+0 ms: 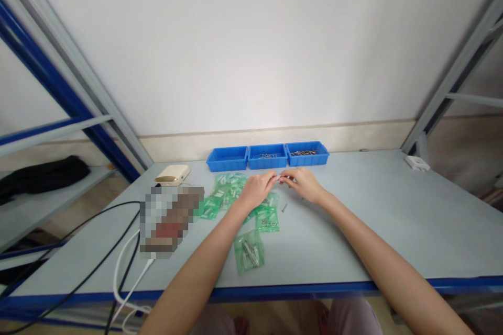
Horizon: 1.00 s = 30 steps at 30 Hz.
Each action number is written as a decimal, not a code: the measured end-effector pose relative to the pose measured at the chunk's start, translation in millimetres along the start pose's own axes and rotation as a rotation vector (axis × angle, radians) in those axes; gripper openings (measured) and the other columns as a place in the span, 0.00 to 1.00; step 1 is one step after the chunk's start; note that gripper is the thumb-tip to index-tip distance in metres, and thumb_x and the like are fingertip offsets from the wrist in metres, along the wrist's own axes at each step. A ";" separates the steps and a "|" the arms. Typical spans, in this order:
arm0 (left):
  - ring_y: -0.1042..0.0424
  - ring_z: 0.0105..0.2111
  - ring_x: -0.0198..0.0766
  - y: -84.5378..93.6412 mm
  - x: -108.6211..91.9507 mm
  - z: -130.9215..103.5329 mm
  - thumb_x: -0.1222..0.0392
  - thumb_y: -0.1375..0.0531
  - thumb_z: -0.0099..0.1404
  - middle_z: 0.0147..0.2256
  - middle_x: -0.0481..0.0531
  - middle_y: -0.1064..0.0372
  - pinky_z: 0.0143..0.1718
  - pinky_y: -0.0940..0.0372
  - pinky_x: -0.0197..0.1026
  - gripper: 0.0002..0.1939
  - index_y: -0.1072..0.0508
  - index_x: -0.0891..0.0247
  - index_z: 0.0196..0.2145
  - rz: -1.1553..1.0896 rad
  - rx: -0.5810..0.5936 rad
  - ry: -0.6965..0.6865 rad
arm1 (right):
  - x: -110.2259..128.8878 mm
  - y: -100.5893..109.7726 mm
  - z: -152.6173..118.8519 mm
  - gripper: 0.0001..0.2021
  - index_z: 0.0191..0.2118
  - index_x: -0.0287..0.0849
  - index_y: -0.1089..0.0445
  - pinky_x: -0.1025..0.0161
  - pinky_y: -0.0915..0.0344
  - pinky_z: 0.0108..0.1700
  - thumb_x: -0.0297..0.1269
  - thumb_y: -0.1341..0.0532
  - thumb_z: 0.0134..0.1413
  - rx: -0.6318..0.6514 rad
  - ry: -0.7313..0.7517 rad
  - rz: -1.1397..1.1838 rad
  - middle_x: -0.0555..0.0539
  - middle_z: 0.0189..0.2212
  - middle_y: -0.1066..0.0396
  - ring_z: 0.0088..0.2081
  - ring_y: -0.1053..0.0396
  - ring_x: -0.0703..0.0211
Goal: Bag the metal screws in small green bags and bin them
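My left hand (259,188) and my right hand (304,183) meet above the middle of the table, their fingertips pinched together around something small and pale that I cannot make out. Under and beside my left hand lie several green plastic bags (230,186) with metal and white parts inside. Nearer the front edge is a separate green bag (250,252) holding screws and white pieces. A loose screw (284,208) lies on the table just below my hands.
Three blue bins stand behind my hands: the left bin (228,159), the middle bin (268,157) with small metal parts, the right bin (307,154) with screws. A cream box (173,175), a blurred object and cables are at left. A white device (417,163) sits far right.
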State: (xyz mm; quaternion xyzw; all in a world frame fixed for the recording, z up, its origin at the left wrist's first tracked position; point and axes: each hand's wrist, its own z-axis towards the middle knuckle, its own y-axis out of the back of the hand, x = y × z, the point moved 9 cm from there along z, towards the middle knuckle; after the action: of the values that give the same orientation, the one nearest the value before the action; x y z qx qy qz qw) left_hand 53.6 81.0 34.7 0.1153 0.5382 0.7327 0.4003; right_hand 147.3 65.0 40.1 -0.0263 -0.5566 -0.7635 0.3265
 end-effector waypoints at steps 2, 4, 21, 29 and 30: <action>0.33 0.25 0.34 -0.3 0.1 -0.1 0.54 0.55 0.68 0.23 0.47 0.33 0.27 0.47 0.34 0.17 0.32 0.62 0.30 0.024 0.000 0.000 | -0.5 -1.1 -0.1 0.11 0.36 0.43 0.28 0.68 0.45 0.32 0.41 0.45 0.57 0.004 -0.007 0.005 0.48 0.30 0.26 0.30 0.31 0.60; 0.33 0.24 0.34 0.0 -0.4 -0.5 0.54 0.55 0.68 0.23 0.47 0.33 0.26 0.47 0.34 0.17 0.32 0.62 0.29 0.030 -0.002 -0.006 | -0.3 -1.7 -0.2 0.09 0.36 0.44 0.28 0.68 0.45 0.32 0.41 0.43 0.55 0.008 -0.010 0.009 0.49 0.30 0.25 0.31 0.31 0.60; 0.34 0.24 0.35 3.1 2.9 -1.7 0.51 0.57 0.68 0.22 0.48 0.34 0.26 0.47 0.34 0.21 0.33 0.62 0.27 0.016 -0.027 0.014 | 5.1 3.1 1.8 0.11 0.36 0.43 0.27 0.66 0.42 0.35 0.39 0.46 0.57 -0.018 0.010 0.001 0.48 0.32 0.26 0.32 0.31 0.60; 0.32 0.25 0.34 9.6 -1.6 -2.3 0.53 0.57 0.68 0.25 0.46 0.31 0.28 0.44 0.34 0.15 0.34 0.60 0.39 -0.019 -0.062 -0.028 | 6.8 7.6 4.3 0.11 0.37 0.44 0.27 0.67 0.42 0.34 0.36 0.46 0.57 -0.012 0.043 0.075 0.49 0.31 0.25 0.31 0.30 0.60; 0.31 0.25 0.34 10.3 -2.7 -2.3 0.53 0.57 0.68 0.26 0.47 0.31 0.28 0.43 0.34 0.15 0.33 0.60 0.38 -0.011 -0.069 -0.042 | 6.9 7.0 4.4 0.10 0.38 0.44 0.27 0.67 0.42 0.34 0.36 0.45 0.56 -0.006 0.048 0.085 0.49 0.31 0.25 0.31 0.30 0.61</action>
State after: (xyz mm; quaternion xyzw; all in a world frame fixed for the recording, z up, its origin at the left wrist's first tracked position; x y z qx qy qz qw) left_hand 49.2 76.4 43.5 0.1137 0.5050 0.7458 0.4193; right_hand 144.2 64.5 50.4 -0.0323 -0.5448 -0.7509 0.3718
